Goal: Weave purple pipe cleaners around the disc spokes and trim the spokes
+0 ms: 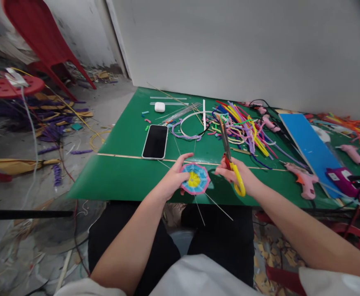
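Note:
My left hand [175, 179] grips a small woven disc [199, 176] near the table's front edge, its thumb over the face. The disc has a yellow centre, a blue ring and a pink rim; thin, stiff strands stick out from it on several sides. To the right of it, my right hand [234, 170] holds a pair of scissors [226, 142] with yellow and red handles. The blades point up and away from me, apart from the disc. Beyond my left hand a phone [155, 142] lies face up on the green table [121, 179].
A heap of colourful pipe cleaners [244, 127] and a white hoop [184, 125] lie at the back. A white earbud case [159, 107] is behind the phone. On the right are a pink glue gun [303, 179], a blue board [311, 150] and a purple device [345, 183] with cables.

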